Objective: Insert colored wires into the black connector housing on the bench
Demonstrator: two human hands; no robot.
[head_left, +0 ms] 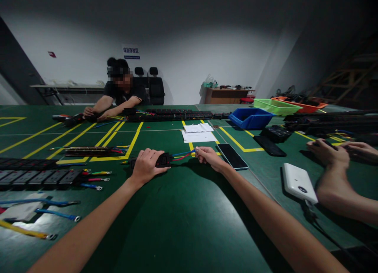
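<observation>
My left hand (147, 164) is wrapped over a black socket module (163, 160) on the green table, and its thumb lies along the near side. Red and blue wires (183, 154) run from the module's right end to my right hand (206, 156). The fingertips of that hand pinch the wire ends, and the tips themselves are hidden. A phone (232, 155) lies just right of my right hand. Left of my left hand is a bundle of black strips (91, 151) with coloured wires at its end.
Black socket strips (59, 178) and lugged cables (59, 214) lie at left. White papers (198, 133), a blue bin (251, 118), a dark phone (269, 145) and a white power bank (299, 182) are ahead and right. A co-worker's hands (329, 153) work at right; another person (124, 86) sits opposite.
</observation>
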